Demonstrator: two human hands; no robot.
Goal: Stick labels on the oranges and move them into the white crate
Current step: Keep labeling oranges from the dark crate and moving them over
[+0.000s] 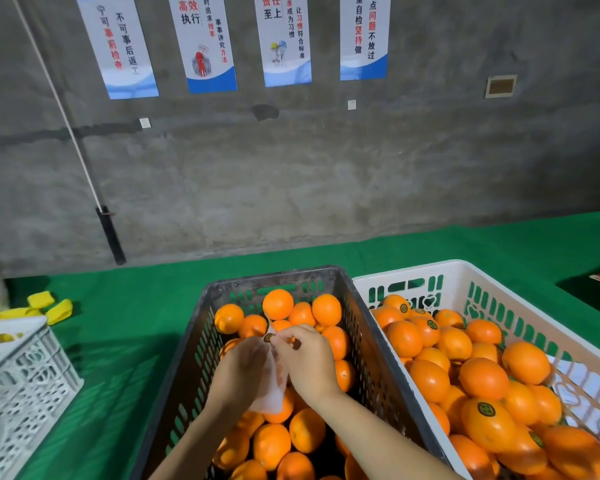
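1. A white label sheet [271, 386] is gripped by the left hand [241, 367] above the dark crate [361, 327].
2. A round label [268, 338] at the sheet's top is pinched by the right hand [307, 362].
3. Unlabelled oranges [278, 303] are held in the dark crate; labelled oranges [487, 420] are piled in the white crate [465, 271] just beside it.

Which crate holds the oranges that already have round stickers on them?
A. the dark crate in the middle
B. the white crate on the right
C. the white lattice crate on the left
B: the labelled oranges lie in the white crate, several showing round dark labels, while the bare oranges in the dark crate show none.
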